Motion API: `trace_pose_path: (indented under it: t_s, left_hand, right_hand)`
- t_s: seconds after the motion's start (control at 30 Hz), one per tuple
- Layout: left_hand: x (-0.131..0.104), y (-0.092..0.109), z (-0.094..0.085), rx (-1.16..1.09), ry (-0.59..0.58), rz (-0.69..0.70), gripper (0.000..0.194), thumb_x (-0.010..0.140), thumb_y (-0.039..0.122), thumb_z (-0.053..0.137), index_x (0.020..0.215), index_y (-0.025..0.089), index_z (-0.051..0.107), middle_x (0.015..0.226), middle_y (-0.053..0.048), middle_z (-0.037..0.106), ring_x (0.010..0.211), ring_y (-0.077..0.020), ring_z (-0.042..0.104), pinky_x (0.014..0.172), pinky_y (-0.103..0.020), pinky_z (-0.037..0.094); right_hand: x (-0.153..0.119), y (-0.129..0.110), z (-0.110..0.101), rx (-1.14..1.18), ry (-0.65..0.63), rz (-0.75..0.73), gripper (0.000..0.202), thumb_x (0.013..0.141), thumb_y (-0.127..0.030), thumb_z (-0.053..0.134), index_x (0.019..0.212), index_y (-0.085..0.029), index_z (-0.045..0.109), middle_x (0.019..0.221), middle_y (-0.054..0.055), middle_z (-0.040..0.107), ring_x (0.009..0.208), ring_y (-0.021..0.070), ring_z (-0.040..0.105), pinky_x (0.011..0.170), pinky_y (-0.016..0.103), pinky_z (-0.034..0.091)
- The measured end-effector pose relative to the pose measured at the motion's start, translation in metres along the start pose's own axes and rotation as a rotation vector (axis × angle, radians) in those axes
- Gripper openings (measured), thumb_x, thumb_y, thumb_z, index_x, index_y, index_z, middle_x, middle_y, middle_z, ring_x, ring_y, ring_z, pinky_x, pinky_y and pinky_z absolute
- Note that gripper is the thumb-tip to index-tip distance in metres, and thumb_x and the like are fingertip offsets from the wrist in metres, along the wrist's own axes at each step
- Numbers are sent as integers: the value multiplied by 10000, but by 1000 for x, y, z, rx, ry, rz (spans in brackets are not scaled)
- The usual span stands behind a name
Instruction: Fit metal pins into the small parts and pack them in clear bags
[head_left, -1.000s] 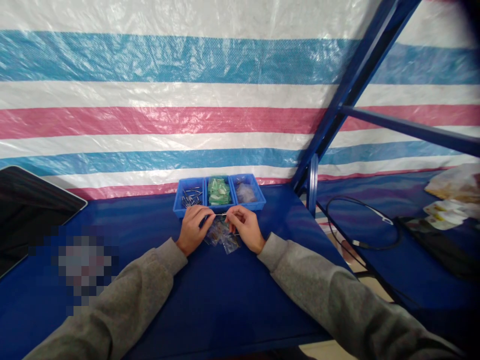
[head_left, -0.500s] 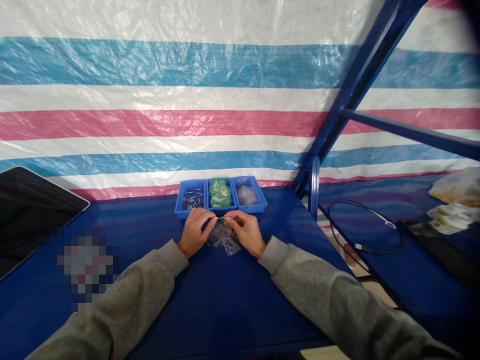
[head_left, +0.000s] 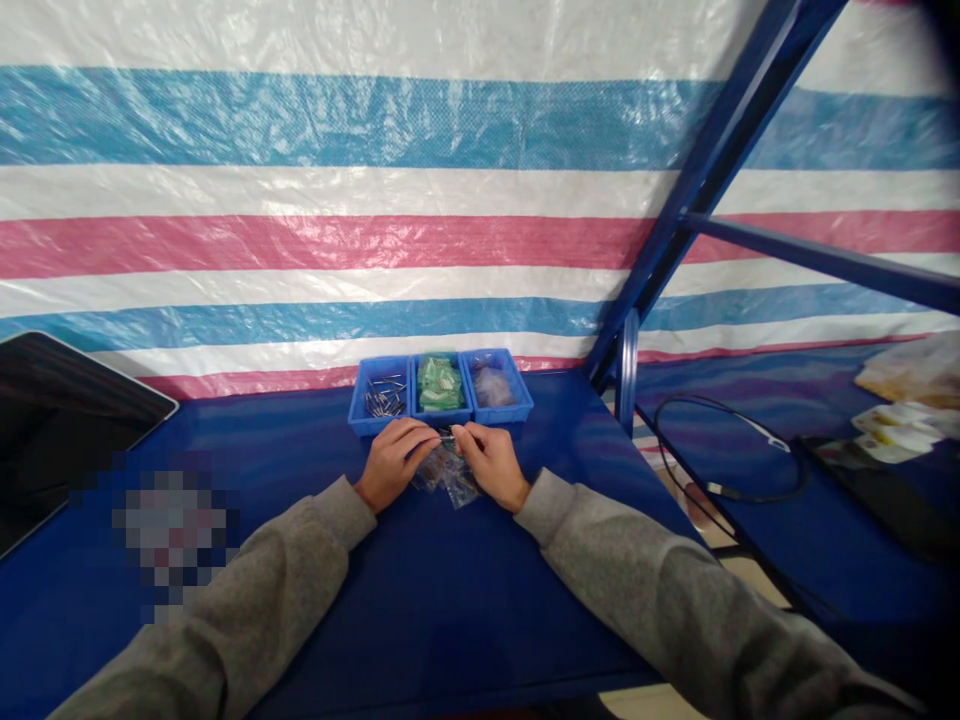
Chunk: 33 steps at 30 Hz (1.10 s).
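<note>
My left hand (head_left: 394, 463) and my right hand (head_left: 491, 465) meet fingertip to fingertip over the blue table, just in front of three blue bins. Both are closed around something small between them, too small to make out. Beneath the fingers lie small clear plastic bags (head_left: 461, 484) with dark bits inside, partly hidden by the hands. The left bin (head_left: 380, 423) holds thin metal pieces (head_left: 385, 400), the middle one green packets (head_left: 439, 384), and the right one clear plastic bags (head_left: 493, 388).
A black screen-like panel (head_left: 60, 430) stands at the left, near a pixelated patch. Blue metal frame bars (head_left: 682, 215) rise on the right. Beyond them, a side table carries a black cable (head_left: 750, 497), a dark flat object and plastic packaging (head_left: 911, 375).
My left fingers have curled closer together, and my right fingertips have closed in. The thin pale piece seen between the hands is now mostly covered. The camera view has shifted slightly.
</note>
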<state>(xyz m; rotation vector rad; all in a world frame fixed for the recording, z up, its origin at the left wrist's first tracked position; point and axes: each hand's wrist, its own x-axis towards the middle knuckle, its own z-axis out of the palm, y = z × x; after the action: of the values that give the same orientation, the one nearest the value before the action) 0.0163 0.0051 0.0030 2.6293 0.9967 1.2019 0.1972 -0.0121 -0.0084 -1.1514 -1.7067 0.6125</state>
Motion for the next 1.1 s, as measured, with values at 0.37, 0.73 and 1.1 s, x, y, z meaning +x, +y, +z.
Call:
trace_pose_path:
  t_s: [0.37, 0.73, 1.1]
  left_hand:
    - [0, 1, -1, 2, -41, -16, 154, 883, 226, 481, 820, 156, 603, 805, -52, 611, 767, -155, 534, 746, -301, 427]
    - [0, 1, -2, 15, -31, -81, 226, 904, 226, 430, 747, 142, 569, 720, -37, 572, 702, -137, 505, 689, -270, 412]
    - [2, 2, -1, -86, -12, -24, 115, 868, 206, 510, 898, 159, 611, 864, -50, 628, 823, -147, 575, 782, -277, 464]
  right_hand:
    - [-1, 1, 0, 47, -6, -21, 476, 919, -413, 362, 537, -161, 493, 490, -35, 434, 478, 86, 434, 532, 207, 341]
    - [-1, 2, 2, 173, 3, -34, 237, 858, -383, 508, 839, -174, 620, 751, 22, 616, 575, 117, 512, 557, 230, 420]
    - [0, -1, -1, 39, 14, -85, 344, 904, -358, 427, 668, -162, 583, 591, -6, 543, 561, 112, 487, 562, 221, 366]
